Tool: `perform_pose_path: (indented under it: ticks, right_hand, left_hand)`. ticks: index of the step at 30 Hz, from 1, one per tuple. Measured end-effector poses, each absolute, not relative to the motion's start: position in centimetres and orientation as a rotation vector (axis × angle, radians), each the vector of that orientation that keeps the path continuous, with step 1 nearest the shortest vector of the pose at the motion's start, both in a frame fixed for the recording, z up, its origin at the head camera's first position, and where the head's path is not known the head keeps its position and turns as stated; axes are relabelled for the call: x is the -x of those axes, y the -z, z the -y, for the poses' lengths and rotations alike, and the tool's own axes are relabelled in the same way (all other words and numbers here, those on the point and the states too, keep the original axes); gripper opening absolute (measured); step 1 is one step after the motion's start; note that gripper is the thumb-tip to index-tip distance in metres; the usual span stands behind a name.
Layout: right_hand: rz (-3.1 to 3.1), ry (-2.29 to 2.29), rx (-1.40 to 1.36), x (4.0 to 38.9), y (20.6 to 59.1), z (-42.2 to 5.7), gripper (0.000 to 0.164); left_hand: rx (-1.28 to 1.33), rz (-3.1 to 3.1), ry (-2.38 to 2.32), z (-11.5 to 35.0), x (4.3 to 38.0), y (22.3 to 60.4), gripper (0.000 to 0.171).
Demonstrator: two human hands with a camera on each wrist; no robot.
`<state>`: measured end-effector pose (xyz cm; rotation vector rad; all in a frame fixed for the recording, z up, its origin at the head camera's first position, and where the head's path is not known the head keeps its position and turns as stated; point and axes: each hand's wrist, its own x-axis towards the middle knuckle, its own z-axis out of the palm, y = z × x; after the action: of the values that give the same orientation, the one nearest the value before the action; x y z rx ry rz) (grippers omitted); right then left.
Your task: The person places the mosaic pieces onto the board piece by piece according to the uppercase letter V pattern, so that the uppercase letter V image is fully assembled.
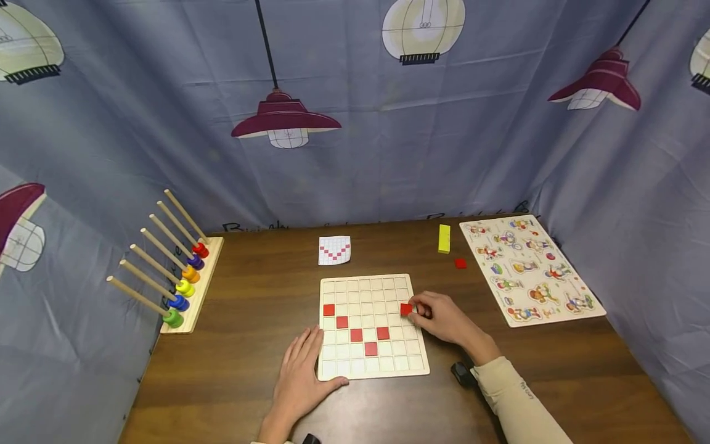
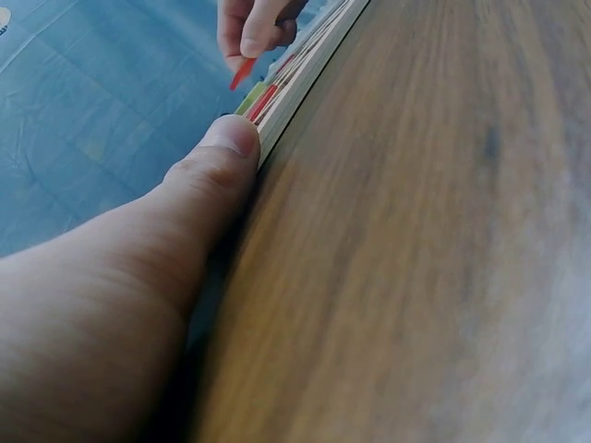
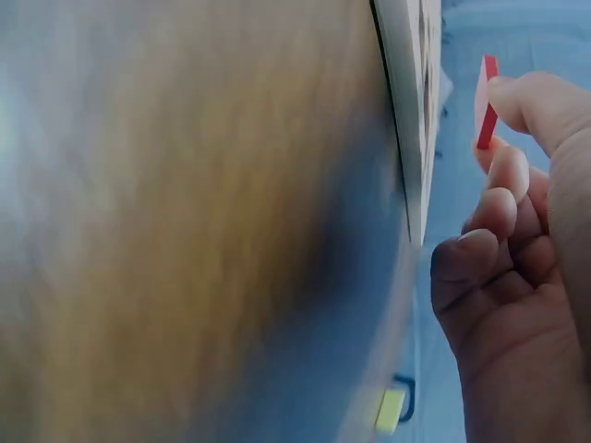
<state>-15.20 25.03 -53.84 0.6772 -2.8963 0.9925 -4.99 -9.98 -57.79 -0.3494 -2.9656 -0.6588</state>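
A wooden grid board [image 1: 395, 365] lies on the table, with several red square tiles [image 1: 370, 349] set in its cells in a slanting pattern. My right hand [image 1: 440, 316] pinches another red tile [image 3: 488, 101] between thumb and fingertip, above the board's right side. In the right wrist view that tile is tilted and apart from the board. My left hand [image 1: 302, 375] rests at the board's lower left corner, fingers extended along the left edge and thumb touching the front edge. A small paper card [image 1: 334, 250] with a red V-like pattern on a grid lies behind the board.
One loose red tile [image 1: 460, 263] and a yellow block [image 1: 444, 238] lie at the back right. Beyond them is a picture puzzle board [image 1: 527, 271]. On the left stands a peg rack [image 1: 208, 271] with coloured rings. A curtain [image 1: 355, 172] hangs behind the table.
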Motion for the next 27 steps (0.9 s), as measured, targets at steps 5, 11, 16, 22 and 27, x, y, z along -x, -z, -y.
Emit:
perform_pose_path:
  ticks: [5,11,16,22,27]
  right_hand:
    - [2.934,-0.93,-0.776,14.7,53.8,-23.7,0.016]
    - [2.982,-0.787,-0.867,14.5,53.7,-22.8,0.017]
    - [2.983,-0.757,-0.87,14.4,54.0,-21.9,0.014]
    - [2.966,-0.759,-0.838,14.3,53.7,-21.9,0.013]
    - [2.982,-0.829,-0.762,14.5,53.4,-22.0,0.019]
  left_hand:
    - [0.346,2.976,0.644,10.1,5.1,57.7,0.119]
    - [0.344,2.984,0.641,10.1,4.8,57.9,0.119]
    - [0.347,2.97,0.629,10.5,4.7,57.9,0.119]
    - [0.35,2.958,0.652,10.3,4.7,57.7,0.118]
    - [0.355,2.955,0.642,10.1,5.0,57.7,0.119]
